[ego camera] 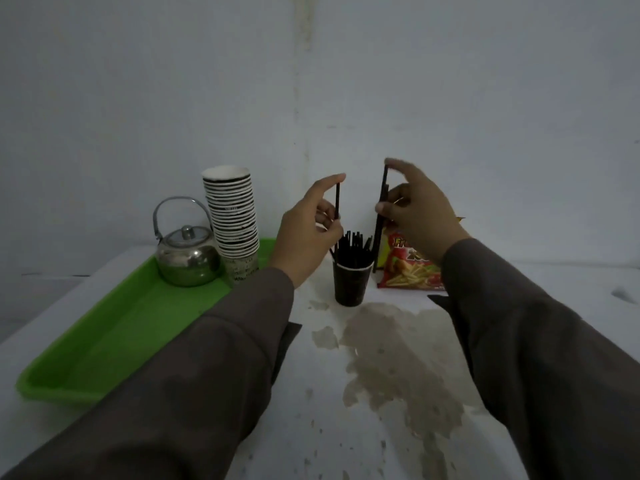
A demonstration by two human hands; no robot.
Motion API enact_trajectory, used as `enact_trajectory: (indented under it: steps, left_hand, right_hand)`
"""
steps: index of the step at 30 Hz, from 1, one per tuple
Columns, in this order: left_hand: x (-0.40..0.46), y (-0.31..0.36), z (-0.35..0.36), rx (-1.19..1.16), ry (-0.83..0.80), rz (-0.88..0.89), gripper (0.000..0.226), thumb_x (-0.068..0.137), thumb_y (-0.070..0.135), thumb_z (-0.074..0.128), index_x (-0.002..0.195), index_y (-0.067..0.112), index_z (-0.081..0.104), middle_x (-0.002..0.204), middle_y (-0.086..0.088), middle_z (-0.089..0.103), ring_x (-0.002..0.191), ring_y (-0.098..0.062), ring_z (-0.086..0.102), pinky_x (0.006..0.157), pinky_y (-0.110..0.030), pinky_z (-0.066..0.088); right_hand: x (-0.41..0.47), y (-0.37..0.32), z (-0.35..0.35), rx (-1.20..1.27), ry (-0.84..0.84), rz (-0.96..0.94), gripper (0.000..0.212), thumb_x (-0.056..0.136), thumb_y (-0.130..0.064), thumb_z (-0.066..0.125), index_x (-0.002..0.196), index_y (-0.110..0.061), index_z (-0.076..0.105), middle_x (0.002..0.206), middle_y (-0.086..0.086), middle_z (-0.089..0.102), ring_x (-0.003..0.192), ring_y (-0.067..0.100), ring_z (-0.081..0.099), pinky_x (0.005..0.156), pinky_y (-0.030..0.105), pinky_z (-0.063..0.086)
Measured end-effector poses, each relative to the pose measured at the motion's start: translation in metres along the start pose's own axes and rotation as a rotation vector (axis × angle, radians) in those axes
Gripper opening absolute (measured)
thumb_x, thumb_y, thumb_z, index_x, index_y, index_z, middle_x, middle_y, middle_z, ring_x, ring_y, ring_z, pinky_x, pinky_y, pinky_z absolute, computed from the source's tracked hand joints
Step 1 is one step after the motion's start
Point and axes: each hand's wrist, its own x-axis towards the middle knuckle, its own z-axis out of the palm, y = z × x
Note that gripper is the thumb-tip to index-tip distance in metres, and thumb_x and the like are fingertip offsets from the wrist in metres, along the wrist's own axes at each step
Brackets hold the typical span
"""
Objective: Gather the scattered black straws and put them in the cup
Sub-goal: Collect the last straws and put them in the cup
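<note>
A black straw [337, 202] stands near upright in the pinching left hand [310, 230], its lower end just above the dark cup [351, 284], which already holds a bunch of straws [353, 249] pointing up. The right hand [412, 209] grips a longer upright straw [381, 216] beside the cup, before a red snack bag [408, 268]. A green tray [114, 327] lies to the left.

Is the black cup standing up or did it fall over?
Standing up. The black cup sits upright on the table, with straws sticking up from it.
</note>
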Motion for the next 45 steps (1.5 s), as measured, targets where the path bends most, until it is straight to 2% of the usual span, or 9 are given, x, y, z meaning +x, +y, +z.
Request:
enact_trajectory:
  steps: [5,9,14,21,29,34,38,42,45]
  left_hand:
    - [0.022,-0.013,0.013,0.043,0.055,0.044,0.062,0.082,0.004,0.057,0.124,0.046,0.04,0.079,0.009,0.052,0.07,0.004,0.051,0.062,-0.004,0.047]
    - [0.02,-0.027,0.027,0.071,0.096,0.043,0.062,0.084,0.005,0.057,0.126,0.046,0.037,0.081,0.012,0.052,0.073,0.002,0.052,0.066,-0.007,0.047]
    - [0.01,-0.045,0.037,0.106,0.102,0.027,0.061,0.084,0.005,0.057,0.125,0.046,0.038,0.079,0.013,0.052,0.072,-0.004,0.055,0.067,-0.012,0.048]
    - [-0.003,-0.059,0.046,0.128,0.022,-0.018,0.057,0.085,0.006,0.054,0.126,0.042,0.039,0.078,0.012,0.05,0.071,-0.003,0.052,0.067,-0.014,0.046]
    - [-0.011,-0.067,0.049,0.397,-0.023,0.072,0.028,0.093,0.014,0.043,0.115,0.009,0.059,0.104,-0.009,0.055,0.098,-0.02,0.05,0.083,-0.026,0.042]
    - [-0.013,-0.067,0.05,0.412,-0.066,0.042,0.028,0.094,0.019,0.041,0.102,0.002,0.062,0.103,-0.011,0.055,0.096,-0.022,0.051,0.084,-0.037,0.046]
    - [-0.014,-0.063,0.049,0.33,-0.06,0.026,0.029,0.096,0.018,0.038,0.114,0.009,0.059,0.106,-0.008,0.053,0.097,-0.019,0.053,0.084,-0.027,0.044]
    - [-0.016,-0.057,0.046,0.228,0.106,0.0,0.024,0.094,0.013,0.039,0.111,0.012,0.056,0.11,-0.005,0.052,0.103,-0.019,0.051,0.087,-0.027,0.042]
    - [-0.016,-0.056,0.048,-0.059,0.184,-0.279,0.029,0.096,0.021,0.038,0.124,0.016,0.045,0.128,-0.003,0.043,0.118,-0.016,0.044,0.092,-0.024,0.036]
  right_hand:
    - [0.013,0.01,0.022,0.03,0.285,-0.069,0.061,0.087,-0.005,0.057,0.135,-0.032,0.03,0.084,0.0,0.059,0.073,0.016,0.063,0.068,0.022,0.053]
    - [0.012,0.029,0.043,0.004,0.401,-0.099,0.055,0.087,-0.005,0.057,0.132,-0.028,0.034,0.074,-0.02,0.049,0.069,-0.002,0.056,0.062,0.003,0.043]
    - [0.005,0.054,0.06,-0.01,0.381,-0.116,0.055,0.087,-0.004,0.056,0.13,-0.03,0.035,0.072,-0.021,0.048,0.071,-0.018,0.052,0.061,-0.007,0.036]
    - [-0.009,0.071,0.076,-0.216,0.32,-0.053,0.049,0.085,-0.012,0.059,0.127,-0.031,0.041,0.107,0.005,0.06,0.098,0.019,0.055,0.087,0.033,0.048]
    - [-0.018,0.081,0.079,-0.33,0.299,-0.025,0.024,0.092,-0.02,0.049,0.107,-0.012,0.067,0.125,0.016,0.058,0.128,0.032,0.04,0.105,0.049,0.034]
    - [-0.021,0.087,0.074,-0.436,0.125,-0.079,0.04,0.096,-0.036,0.034,0.126,-0.019,0.054,0.136,0.003,0.052,0.141,0.023,0.019,0.112,0.046,0.018]
    - [-0.024,0.085,0.069,-0.352,0.085,-0.066,0.045,0.096,-0.042,0.026,0.136,-0.028,0.04,0.148,-0.002,0.036,0.143,0.018,0.008,0.114,0.046,0.011]
    - [-0.031,0.082,0.067,-0.098,0.19,0.036,0.049,0.095,-0.043,0.03,0.141,-0.027,0.027,0.15,-0.001,0.031,0.14,0.016,0.021,0.112,0.039,0.022]
    - [-0.046,0.083,0.077,0.141,0.239,0.189,0.056,0.092,-0.047,0.037,0.142,-0.029,0.02,0.151,-0.002,0.029,0.137,0.017,0.029,0.109,0.035,0.027]
